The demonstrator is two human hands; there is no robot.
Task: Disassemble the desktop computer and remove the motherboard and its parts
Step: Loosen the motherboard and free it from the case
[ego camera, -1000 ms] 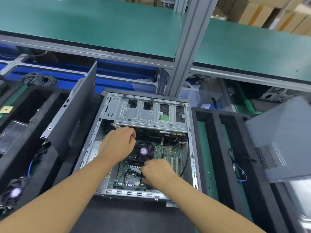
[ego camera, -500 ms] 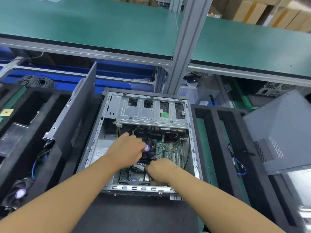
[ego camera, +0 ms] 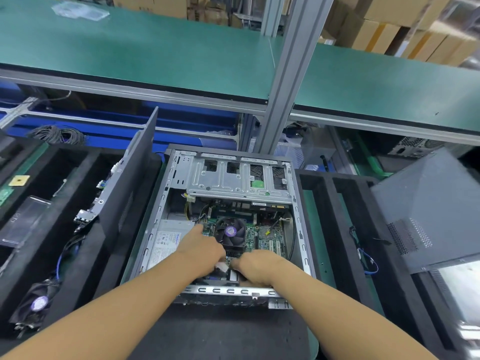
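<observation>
Below the fan (ego camera: 230,232), left hand (ego camera: 201,249) fingers (ego camera: 219,256) pinch a white connector (ego camera: 222,268).

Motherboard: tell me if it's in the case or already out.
In. The motherboard lies flat inside the open case, its cooler fan on top.

Green-topped shelf (ego camera: 161,48) on grey post (ego camera: 288,81), cardboard boxes (ego camera: 384,27) behind
</observation>
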